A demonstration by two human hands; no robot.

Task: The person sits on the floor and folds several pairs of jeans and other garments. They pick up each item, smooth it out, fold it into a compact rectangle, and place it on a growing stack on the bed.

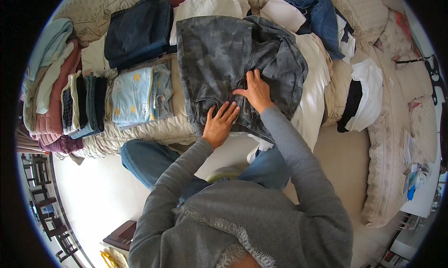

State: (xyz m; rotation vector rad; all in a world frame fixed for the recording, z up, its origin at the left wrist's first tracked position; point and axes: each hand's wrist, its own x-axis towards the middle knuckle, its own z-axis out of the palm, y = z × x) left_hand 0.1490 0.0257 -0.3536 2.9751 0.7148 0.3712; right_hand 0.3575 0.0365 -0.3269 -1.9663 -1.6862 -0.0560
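Observation:
Dark grey camouflage trousers [217, 51] lie spread over the near edge of the quilted sofa seat, bunched on their right side. My left hand [220, 122] rests on their lower part near the waistband, palm down with fingers apart. Just above and to the right, my right hand [257, 91] presses on the middle of the cloth, its thumb stretched out to the left. The two hands do not touch. White cloth [309, 75] shows from beneath the trousers on the right, and another white garment [210, 7] lies behind them.
On the left are a folded light blue printed set [131, 96], folded dark jeans [140, 33], a row of rolled clothes [87, 103] and a pink quilted garment [59, 100]. Crumpled blue jeans [322, 19] and a white and black garment [365, 93] lie on the right.

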